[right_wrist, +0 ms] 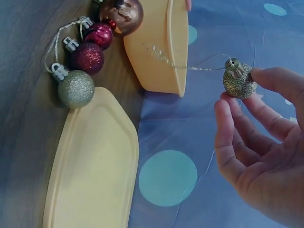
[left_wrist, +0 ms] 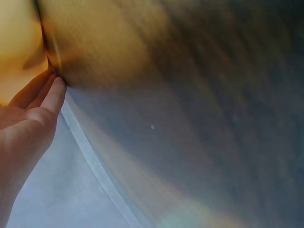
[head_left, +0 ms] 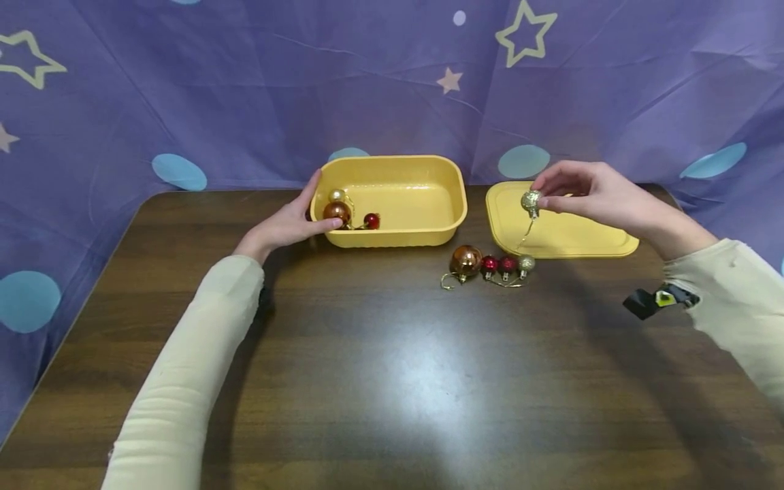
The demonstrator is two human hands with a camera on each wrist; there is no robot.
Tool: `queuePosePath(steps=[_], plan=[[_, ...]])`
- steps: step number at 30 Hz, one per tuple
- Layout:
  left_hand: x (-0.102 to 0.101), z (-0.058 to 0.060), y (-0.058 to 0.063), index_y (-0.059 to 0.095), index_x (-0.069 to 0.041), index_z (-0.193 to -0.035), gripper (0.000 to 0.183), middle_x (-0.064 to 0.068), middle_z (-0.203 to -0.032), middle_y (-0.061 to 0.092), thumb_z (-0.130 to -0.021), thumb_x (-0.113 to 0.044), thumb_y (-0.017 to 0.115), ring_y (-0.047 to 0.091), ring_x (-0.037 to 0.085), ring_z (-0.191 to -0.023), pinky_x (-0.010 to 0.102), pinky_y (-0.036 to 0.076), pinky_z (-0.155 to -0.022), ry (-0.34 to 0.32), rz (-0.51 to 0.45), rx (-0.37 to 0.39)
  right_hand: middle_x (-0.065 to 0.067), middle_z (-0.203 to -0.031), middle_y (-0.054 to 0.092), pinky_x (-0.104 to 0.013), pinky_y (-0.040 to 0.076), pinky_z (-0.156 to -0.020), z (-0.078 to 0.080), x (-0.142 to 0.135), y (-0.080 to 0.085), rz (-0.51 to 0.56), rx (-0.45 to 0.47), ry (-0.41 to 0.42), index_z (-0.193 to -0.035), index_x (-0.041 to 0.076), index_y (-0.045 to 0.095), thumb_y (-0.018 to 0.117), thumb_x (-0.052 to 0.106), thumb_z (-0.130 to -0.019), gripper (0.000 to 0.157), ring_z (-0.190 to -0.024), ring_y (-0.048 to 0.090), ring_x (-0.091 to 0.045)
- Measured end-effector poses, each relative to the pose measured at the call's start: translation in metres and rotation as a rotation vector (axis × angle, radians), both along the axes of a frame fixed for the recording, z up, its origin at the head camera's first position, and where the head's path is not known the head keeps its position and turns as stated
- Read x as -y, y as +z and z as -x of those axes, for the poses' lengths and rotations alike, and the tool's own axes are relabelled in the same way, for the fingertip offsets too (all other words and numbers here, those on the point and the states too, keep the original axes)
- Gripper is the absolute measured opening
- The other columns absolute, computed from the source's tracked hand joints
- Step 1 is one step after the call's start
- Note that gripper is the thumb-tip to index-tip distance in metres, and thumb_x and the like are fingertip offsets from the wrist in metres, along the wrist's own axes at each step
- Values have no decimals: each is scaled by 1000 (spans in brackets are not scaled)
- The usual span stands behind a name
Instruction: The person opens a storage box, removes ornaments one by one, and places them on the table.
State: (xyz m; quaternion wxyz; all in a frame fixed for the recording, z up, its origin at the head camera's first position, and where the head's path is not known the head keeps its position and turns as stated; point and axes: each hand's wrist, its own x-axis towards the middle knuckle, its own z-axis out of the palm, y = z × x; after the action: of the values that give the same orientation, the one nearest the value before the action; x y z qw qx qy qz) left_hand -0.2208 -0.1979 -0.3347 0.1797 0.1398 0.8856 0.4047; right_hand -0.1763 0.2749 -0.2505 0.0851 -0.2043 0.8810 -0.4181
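Between the thumb and fingertips of the right hand [head_left: 603, 196], parted only by its width, is a gold glitter bauble [head_left: 531, 201], held in the air. Below these fingers lies the yellow lid [head_left: 569, 231], with a row of four baubles [head_left: 507, 265] just in front. Left of them stands the yellow box [head_left: 419, 203]; the left hand [head_left: 284, 226], thumb and fingers well apart, holds its end, three baubles [head_left: 337, 214] lying inside beside the thumb.

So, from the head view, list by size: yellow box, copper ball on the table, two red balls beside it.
1. Yellow box
2. Copper ball
3. Left red ball and right red ball: too alike to rank
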Motion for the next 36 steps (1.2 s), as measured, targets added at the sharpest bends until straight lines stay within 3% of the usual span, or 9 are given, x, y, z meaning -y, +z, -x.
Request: queuePosePath(steps=[7,18,27,36], plan=[[0,1,0,-15,-30,-153,104,13,-160,-2,-90,-37,67,15,35,-141,48,13,-113,1,-6,-10,-3,-95,69,-16,47,-75,-8,-6,-7,-19,-26,18,-109,0,64,66,5,-91,19,-87,64,-10],[0,2,0,-15,-30,-153,104,13,-160,-2,-90,-38,67,16,36,-141,49,14,-113,7,-6,-21,-6,-92,68,-18,48,-71,-19,-12,-32,4,-70,61,-105,0,65,68,-3,-87,18,-85,63,-9],[-1,2,-1,-15,-29,-154,104,14,-160,1,-90,-38,67,19,37,-140,49,16,-113,5,1,-22,-10,-93,67,-16,46,-70,-26,-29,-66,-24,-53,33,-106,0,65,68,-4,-86,20,-86,61,-5],[2,3,-2,-15,-28,-153,104,15,-160,-1,-91,-37,67,17,37,-141,48,14,-113,9,-3,-28,-10,-94,67,-15,47,-71,-31,-34,-82,-32,-29,-25,-105,-1,64,69,1,-87,19,-86,61,-4]])
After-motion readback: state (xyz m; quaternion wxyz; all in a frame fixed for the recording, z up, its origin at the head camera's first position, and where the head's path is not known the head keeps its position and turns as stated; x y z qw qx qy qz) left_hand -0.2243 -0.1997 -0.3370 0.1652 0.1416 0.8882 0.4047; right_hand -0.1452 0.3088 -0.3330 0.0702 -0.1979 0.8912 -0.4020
